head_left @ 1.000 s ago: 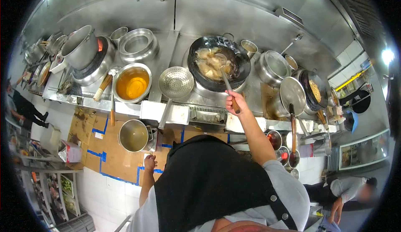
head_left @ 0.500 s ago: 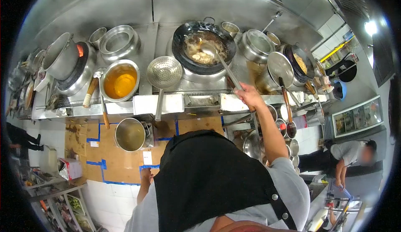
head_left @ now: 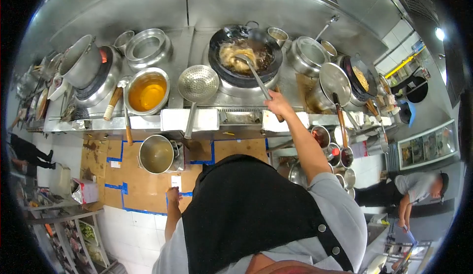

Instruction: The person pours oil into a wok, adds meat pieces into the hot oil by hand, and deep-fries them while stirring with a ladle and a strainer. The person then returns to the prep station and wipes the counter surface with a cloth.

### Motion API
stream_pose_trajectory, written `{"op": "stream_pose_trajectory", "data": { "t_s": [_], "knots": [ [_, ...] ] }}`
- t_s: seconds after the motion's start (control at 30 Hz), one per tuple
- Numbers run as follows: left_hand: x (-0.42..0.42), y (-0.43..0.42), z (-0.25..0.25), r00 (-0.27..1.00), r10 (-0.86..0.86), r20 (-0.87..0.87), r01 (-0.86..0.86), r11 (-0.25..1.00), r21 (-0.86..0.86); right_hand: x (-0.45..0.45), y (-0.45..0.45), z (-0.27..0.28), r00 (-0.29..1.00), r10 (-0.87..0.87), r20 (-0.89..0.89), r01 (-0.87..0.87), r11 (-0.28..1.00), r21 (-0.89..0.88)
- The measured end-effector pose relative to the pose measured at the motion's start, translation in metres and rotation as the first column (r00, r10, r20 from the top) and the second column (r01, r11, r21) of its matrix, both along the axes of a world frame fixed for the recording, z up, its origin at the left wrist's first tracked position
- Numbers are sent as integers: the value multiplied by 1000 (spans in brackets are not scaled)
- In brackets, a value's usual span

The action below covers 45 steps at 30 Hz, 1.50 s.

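Observation:
My right hand [head_left: 280,105] is closed round the handle of a long metal ladle [head_left: 257,76]. The ladle's head dips into pale food [head_left: 236,56] frothing in the black wok [head_left: 215,59], which stands on a burner. My left hand [head_left: 173,194] hangs low beside my body over the cardboard-covered floor; its fingers are too small to read. Just left of the wok lies a perforated strainer [head_left: 198,83], its handle over the counter's front edge. A steel bowl of orange oil [head_left: 147,91] sits farther left.
At the left stands a large pot [head_left: 79,62] beside a glowing burner. A second wok [head_left: 360,79] with food and a lidded-looking strainer pan [head_left: 335,83] are at the right. A pot of liquid [head_left: 156,154] stands below the counter. One person [head_left: 416,190] bends at the far right.
The ladle's head has moved within the wok, and the food has shifted under it. My right hand went back, then forward again. The whole view has shifted.

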<state>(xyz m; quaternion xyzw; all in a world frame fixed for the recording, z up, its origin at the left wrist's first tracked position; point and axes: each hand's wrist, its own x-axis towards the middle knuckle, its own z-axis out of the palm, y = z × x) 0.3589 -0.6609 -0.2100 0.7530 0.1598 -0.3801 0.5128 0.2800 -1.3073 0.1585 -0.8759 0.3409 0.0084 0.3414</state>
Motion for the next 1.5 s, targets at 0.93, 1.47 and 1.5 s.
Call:
{"op": "stream_pose_trajectory", "data": {
  "t_s": [0.93,1.47,1.5],
  "knots": [
    [-305,10,19,728,-590,349,398,778,486,79,-57,-41,799,-597,65,-146,-88,985],
    [-70,61,-22,979,-202,23,197,969,146,20,-18,16,962,-196,191,21,748,664],
    [-54,67,-14,981,-192,37,185,971,149,16,-18,18,959,-179,221,9,798,603]
  ]
}}
